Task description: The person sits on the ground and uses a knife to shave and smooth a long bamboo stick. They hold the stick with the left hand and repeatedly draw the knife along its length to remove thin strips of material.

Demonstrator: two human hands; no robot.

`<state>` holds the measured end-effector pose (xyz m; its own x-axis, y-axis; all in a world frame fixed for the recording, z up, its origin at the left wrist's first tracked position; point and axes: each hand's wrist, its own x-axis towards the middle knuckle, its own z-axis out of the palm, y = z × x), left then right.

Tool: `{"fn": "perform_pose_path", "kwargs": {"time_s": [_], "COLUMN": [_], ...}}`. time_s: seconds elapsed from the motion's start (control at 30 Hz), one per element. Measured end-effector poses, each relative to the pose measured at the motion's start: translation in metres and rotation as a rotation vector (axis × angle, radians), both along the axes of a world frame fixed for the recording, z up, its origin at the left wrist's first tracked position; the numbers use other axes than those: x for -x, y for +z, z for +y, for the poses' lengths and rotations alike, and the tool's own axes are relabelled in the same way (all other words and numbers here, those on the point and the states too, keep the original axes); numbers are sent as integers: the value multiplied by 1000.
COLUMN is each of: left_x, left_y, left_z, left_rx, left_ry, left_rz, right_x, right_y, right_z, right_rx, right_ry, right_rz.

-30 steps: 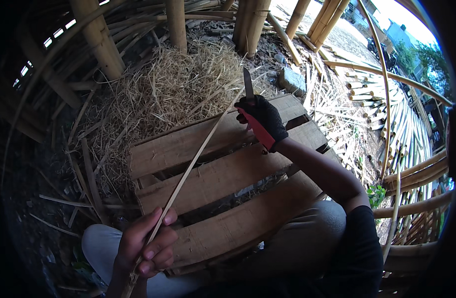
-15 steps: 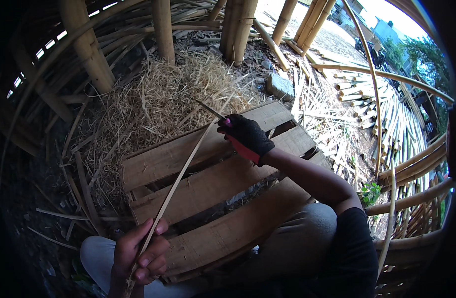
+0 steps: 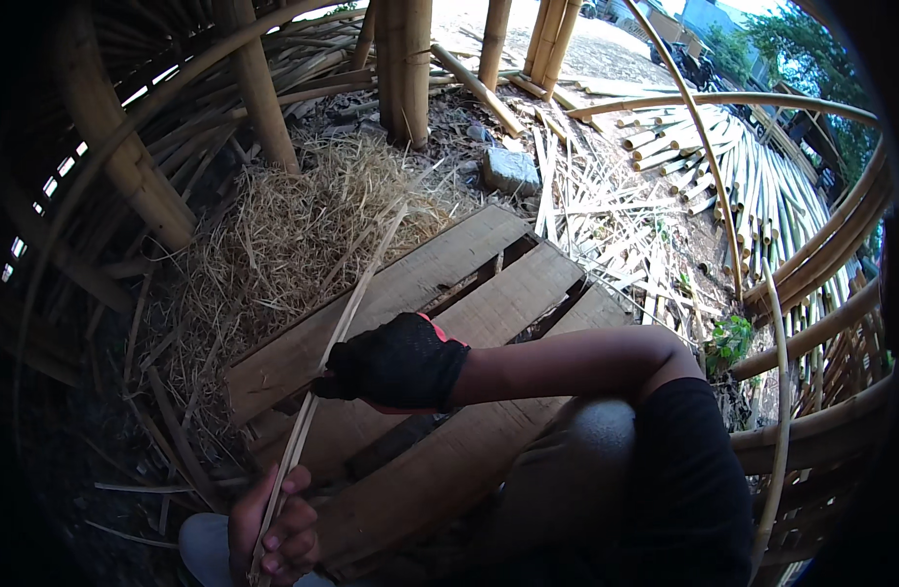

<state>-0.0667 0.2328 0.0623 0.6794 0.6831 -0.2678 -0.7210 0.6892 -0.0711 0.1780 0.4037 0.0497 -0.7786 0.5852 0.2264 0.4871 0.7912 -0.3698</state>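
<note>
A long, thin bamboo strip (image 3: 367, 279) slants up from the lower left, across a slatted wooden platform (image 3: 469, 235), toward a heap of shavings. My bare left hand (image 3: 281, 528) is closed around its lower end. My right hand (image 3: 398, 362), in a black and red glove, is closed against the strip about midway along. The knife seen in it half a second ago is now hidden by the glove. Where its blade lies on the strip I cannot tell.
Pale shavings (image 3: 302, 220) are heaped beyond the platform. Thick bamboo posts (image 3: 402, 73) stand behind them. A grey block (image 3: 511, 171) lies past the platform's far corner. Many cut bamboo poles (image 3: 753, 186) are stacked at the right, behind curved bamboo rails (image 3: 831, 235).
My right hand has come back along the strip toward my left hand, and the knife blade has gone out of sight. My left hand keeps its hold. The view has shifted slightly.
</note>
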Motion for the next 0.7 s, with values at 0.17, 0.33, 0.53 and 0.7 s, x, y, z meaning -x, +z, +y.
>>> {"fn": "perform_pose_path", "kwargs": {"time_s": [0.17,0.33,0.53,0.7], "left_x": [-3,-12,-5,3], "left_y": [-2,14,2,-3], "left_z": [-1,0,9,11], "left_rx": [19,-14,-66,-82], "left_ry": [63,146,134,107], "left_rz": [36,258,157,85], "right_x": [1,6,14,26], "right_y": [-13,3,1,29], "right_z": [26,10,11,-11], "right_rx": [-197,-120,-130,108], "right_ry": [34,200,162,-10], "right_rz": [-35,-3,153,257]}}
